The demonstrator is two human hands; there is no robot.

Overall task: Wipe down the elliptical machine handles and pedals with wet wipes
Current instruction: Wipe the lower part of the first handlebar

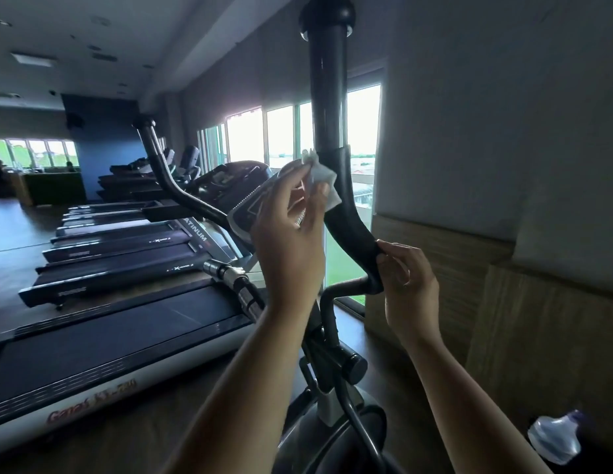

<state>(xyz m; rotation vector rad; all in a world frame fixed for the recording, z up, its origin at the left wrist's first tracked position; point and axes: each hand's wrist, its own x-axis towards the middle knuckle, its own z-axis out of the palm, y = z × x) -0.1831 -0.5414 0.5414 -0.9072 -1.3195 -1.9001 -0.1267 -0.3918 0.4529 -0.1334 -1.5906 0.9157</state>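
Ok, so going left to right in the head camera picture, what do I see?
treadmills → left hand pinching the wet wipe → elliptical handle → right hand → plastic bottle

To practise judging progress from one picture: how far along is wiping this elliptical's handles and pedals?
Done: nothing shows as finished. In hand: the left hand holds a white wipe against the grip of the near handle, while the right hand grips that handle lower down. Left: the far handle, which no hand touches, and the pedals, which are out of view.
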